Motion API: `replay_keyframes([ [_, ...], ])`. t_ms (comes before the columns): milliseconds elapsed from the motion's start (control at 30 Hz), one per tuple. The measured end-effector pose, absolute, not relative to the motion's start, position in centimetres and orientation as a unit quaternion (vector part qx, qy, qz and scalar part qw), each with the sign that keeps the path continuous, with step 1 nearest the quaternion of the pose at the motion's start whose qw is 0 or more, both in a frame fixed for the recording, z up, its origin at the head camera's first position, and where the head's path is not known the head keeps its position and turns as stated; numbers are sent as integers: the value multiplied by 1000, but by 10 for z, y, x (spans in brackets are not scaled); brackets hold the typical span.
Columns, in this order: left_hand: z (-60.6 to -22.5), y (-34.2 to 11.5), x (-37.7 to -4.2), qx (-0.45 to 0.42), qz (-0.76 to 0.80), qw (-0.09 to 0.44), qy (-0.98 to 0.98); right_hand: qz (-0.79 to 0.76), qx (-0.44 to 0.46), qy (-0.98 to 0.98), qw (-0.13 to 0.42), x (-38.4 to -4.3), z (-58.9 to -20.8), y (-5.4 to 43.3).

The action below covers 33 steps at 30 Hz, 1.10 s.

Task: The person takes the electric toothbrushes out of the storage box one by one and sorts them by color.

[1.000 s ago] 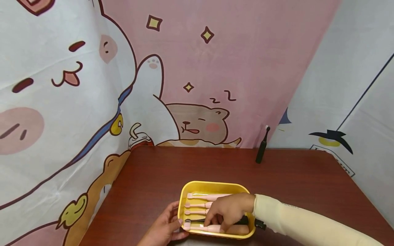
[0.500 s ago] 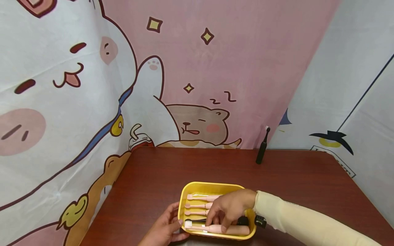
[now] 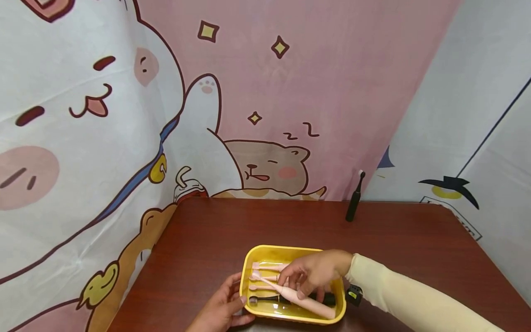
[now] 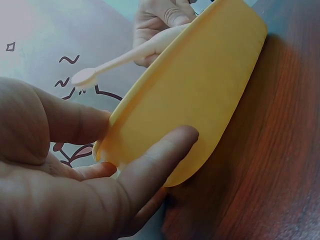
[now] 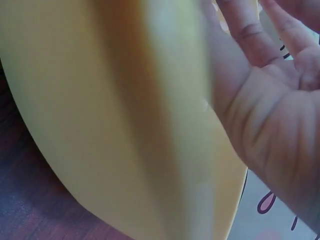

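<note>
Near the front of the table sits a yellow bin (image 3: 286,252). My left hand (image 3: 224,302) holds its left end, thumb and fingers around the rim; the left wrist view shows a finger along the outer wall. Over the bin, my right hand (image 3: 321,273) pinches a pink electric toothbrush (image 3: 308,304) between thumb and fingers. Its brush head tilts up toward the far left, rising above the rim in the left wrist view, while the handle end stays low at the bin's near right. Several pink toothbrushes (image 3: 263,278) and a black toothbrush (image 3: 265,299) lie inside, partly hidden by the right hand.
A black electric toothbrush (image 3: 353,204) stands upright at the back right of the dark red wooden table (image 3: 215,230). Behind and to the left hangs a cartoon-printed cloth (image 3: 315,83).
My right hand has lifted the pink toothbrush off the bin's near side; its head has swung up and away, uncovering the bin's floor there. The left hand keeps its hold on the bin.
</note>
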<state>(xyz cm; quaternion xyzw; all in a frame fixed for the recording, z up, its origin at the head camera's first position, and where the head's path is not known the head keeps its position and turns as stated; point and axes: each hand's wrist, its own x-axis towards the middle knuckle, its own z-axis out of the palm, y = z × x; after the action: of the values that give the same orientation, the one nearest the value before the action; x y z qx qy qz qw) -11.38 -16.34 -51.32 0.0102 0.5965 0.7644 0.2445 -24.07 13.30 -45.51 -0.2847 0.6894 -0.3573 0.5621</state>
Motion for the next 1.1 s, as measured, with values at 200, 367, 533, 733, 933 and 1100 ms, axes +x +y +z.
replay_keyframes([
  [200,-512,-162,-115,6,762,247,599,-384,-295,674,558,-244,-454,138],
  [367,-511,-162,-115,5,762,249,598,-429,-307,640,560,-246,-450,142],
  [533,-511,-163,-115,4,763,251,596,-485,-326,607,538,-249,-455,151],
  [733,-515,-164,-114,10,767,249,592,-534,-312,599,508,-250,-466,161],
  [933,-513,-163,-114,2,764,250,595,-589,-335,584,447,-249,-471,168],
  [1100,-511,-162,-115,-7,760,250,599,-643,-347,551,403,-253,-465,178],
])
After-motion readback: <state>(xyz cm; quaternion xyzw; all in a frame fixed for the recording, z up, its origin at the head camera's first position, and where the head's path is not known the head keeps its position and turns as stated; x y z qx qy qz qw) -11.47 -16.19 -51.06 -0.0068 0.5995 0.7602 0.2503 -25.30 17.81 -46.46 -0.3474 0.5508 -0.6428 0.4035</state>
